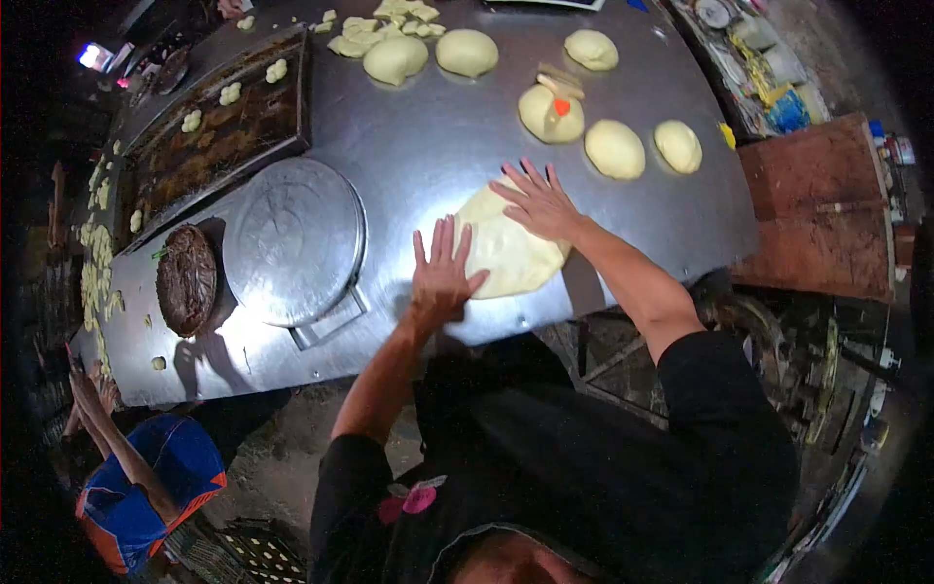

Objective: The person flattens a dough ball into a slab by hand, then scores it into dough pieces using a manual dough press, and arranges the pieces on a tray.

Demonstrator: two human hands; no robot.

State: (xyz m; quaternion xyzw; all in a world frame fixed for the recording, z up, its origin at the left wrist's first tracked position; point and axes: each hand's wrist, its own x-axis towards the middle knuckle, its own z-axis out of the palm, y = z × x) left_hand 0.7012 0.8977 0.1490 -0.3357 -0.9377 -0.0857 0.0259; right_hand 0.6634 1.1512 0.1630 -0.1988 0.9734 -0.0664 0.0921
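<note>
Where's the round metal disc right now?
Disc is in head view, left side, on the metal table, between the dark brown mass and left hand, near the big tray.

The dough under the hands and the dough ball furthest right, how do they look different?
The flat dough is spread wide, but the dough ball is plump and smaller. The flat dough has the left hand and right hand on it, while no hand touches the dough ball. Both are pale yellow and lie on the metal table.
</note>
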